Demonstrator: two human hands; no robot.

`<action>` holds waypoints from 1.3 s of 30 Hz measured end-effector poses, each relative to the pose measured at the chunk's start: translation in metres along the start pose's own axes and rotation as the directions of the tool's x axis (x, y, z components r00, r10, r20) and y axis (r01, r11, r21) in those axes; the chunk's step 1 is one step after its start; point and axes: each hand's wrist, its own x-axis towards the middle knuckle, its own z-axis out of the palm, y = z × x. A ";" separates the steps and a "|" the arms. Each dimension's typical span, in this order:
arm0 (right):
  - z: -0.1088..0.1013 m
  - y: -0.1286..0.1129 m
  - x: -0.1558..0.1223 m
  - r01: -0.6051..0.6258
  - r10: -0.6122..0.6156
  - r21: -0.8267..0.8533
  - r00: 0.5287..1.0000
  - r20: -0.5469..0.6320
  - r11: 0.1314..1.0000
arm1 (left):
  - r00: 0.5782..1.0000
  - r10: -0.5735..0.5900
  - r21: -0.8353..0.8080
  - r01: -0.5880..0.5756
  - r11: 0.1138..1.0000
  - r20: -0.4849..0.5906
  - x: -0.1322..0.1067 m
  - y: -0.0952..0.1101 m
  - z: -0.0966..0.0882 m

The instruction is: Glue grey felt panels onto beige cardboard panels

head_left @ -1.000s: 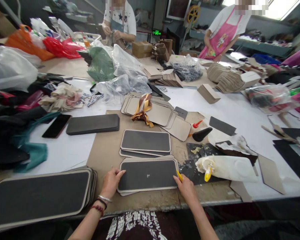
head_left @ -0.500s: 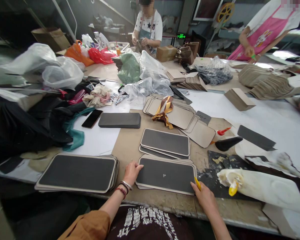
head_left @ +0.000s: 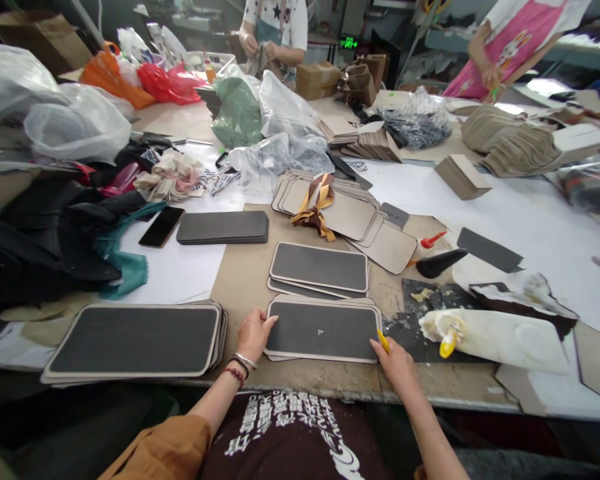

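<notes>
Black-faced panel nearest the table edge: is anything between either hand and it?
Nothing visible stands in the way. The left hand touches the black-faced panel at its left end. The right hand is at its right corner, holding a small yellow tool beside that corner. The panel's top is bare apart from a tiny pale speck.

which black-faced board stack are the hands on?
The front-centre stack: left hand on its left end, right hand, with a yellow tool, at its right corner. The stack behind and the big left stack: untouched.
</notes>
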 end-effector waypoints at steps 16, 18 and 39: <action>-0.006 -0.006 -0.002 -0.053 0.052 0.015 0.997 0.057 0.998 | 1.000 0.014 -0.065 -0.014 0.998 -0.007 0.002 -0.004 0.003; -0.010 -0.009 -0.005 -0.068 0.068 0.004 0.996 0.058 0.998 | 1.000 0.016 -0.096 -0.017 0.995 -0.017 0.002 -0.007 0.005; 0.003 0.011 0.006 0.017 0.022 0.226 0.986 -0.166 0.974 | 0.982 -0.112 -0.630 0.183 0.755 0.150 0.004 -0.012 0.002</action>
